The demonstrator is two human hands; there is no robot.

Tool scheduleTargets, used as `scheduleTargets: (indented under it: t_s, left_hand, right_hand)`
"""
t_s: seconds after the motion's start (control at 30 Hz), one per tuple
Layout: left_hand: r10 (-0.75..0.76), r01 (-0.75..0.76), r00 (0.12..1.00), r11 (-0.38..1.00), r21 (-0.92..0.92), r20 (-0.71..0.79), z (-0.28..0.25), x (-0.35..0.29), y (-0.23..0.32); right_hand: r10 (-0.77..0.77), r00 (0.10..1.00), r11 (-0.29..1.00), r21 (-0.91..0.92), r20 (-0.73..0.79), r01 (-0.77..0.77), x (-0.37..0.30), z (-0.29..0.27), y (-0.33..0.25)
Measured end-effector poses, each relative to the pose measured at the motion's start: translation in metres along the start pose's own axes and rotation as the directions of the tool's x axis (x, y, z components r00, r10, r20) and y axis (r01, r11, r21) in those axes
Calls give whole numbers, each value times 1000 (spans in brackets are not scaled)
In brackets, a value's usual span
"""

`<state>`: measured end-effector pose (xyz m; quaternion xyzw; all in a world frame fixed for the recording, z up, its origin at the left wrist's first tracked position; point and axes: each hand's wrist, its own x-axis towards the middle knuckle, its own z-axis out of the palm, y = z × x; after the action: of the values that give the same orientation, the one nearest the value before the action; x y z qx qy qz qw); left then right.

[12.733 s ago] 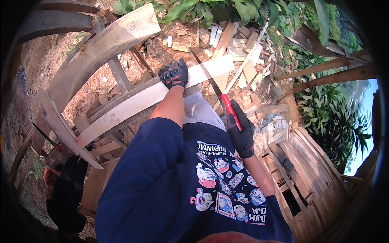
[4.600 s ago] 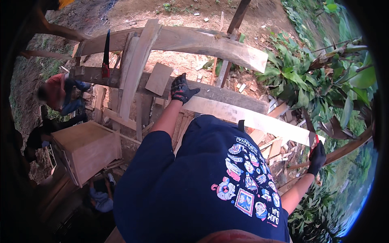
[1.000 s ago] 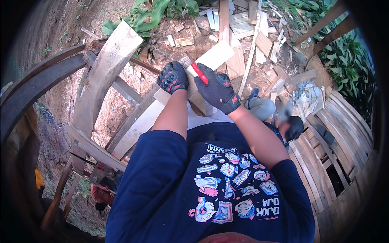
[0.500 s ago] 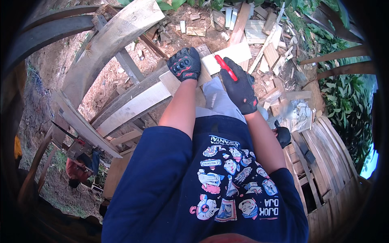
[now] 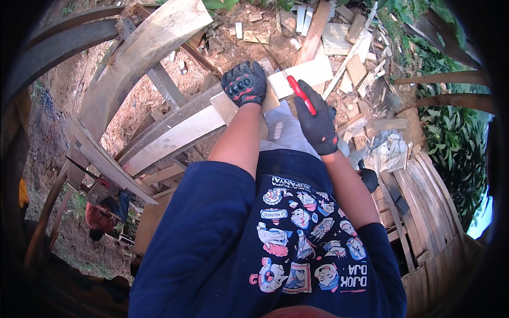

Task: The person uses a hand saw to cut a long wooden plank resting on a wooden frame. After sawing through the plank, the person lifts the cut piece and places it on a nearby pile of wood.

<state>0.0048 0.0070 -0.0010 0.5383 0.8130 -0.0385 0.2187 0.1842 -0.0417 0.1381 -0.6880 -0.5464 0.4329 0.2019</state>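
Observation:
My right hand (image 5: 317,122), in a black glove, is closed around the red handle of a handsaw (image 5: 301,94). The thin blade points forward and slightly left, seen nearly edge-on beside a pale board (image 5: 310,72). My left hand (image 5: 244,84), gloved too, bears down with curled fingers on wood just left of the blade; its fingertips are partly hidden. A short light plank (image 5: 225,108) shows under that wrist, lying across a long timber (image 5: 177,139). Whether the pale board and the wood under my left hand are one piece, I cannot tell.
A thick curved timber (image 5: 143,50) rises at the left. Offcuts (image 5: 339,40) litter the ground ahead. At the right is a slatted wooden structure (image 5: 429,206), with leafy plants (image 5: 450,143) beyond. Another person (image 5: 101,217) bends over at the lower left.
My right hand and the saw handle have shifted slightly right and nearer to me. More of the blade shows now. My left hand stays on the wood.

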Motion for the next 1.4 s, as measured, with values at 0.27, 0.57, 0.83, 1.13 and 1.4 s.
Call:
scheduleTargets:
  t_s: [0.27, 0.57, 0.83, 1.13, 1.4]
  left_hand:
    - [-12, 11, 1000, 999, 44, 11, 6, 0, 1]
    - [16, -15, 1000, 998, 54, -12, 2, -1, 4]
    - [18, -14, 999, 997, 72, -50, 2, -4, 3]
    - [38, -37, 999, 998, 54, -16, 1, 0, 1]
    - [6, -5, 1000, 1000, -25, 30, -1, -2, 0]
  right_hand:
    - [-133, 989, 990, -53, -68, 130, -8, 34, 37]
    - [-181, 977, 984, -12, -115, 180, 37, 63, 54]
    - [-219, 973, 975, 18, -68, 221, 0, 56, 81]
    - [-112, 992, 994, -27, -55, 110, 27, 49, 43]
    - [115, 993, 982, -149, -9, -115, 64, 45, 1]
